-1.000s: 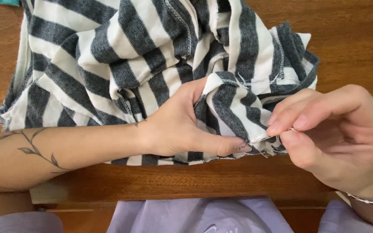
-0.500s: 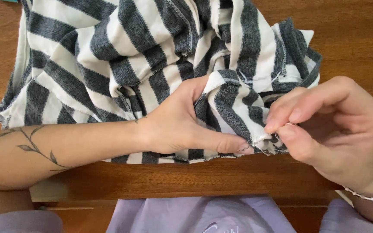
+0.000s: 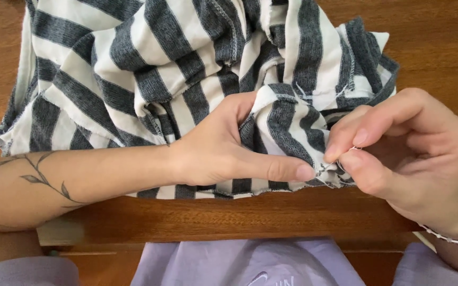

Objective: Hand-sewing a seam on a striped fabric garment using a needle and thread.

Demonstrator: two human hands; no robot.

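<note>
Striped grey-and-white cloth (image 3: 133,79), crumpled, spreads over the far part of the wooden table (image 3: 271,214), its left end close to the table's left edge, its near hem running short of the near edge. Stitched seams and raw edges show in the folds, a few loose white threads near the right end.

Left forearm with a thin leaf tattoo (image 3: 38,177) lies along the table near the near edge, over the cloth's hem. Left hand (image 3: 223,151) rests on the cloth about mid-table, thumb stretched right and pressed flat on a folded hem, fingers tucked under the bunched fold; it is closed on the cloth.

Just right of the thumb tip, a small needle (image 3: 325,168) pokes at the hem; thin, hard to make out, thread not clear. Right hand (image 3: 404,153) pinches it between thumb and forefinger, other fingers curled loosely behind. Right fingertips nearly touch the left thumb tip. Right hand sits at the cloth's right end, toward the table's right edge. White bead bracelet (image 3: 446,237) on the right wrist.

Lilac clothing (image 3: 245,265) of the person shows below the table's near edge, bottom centre.
</note>
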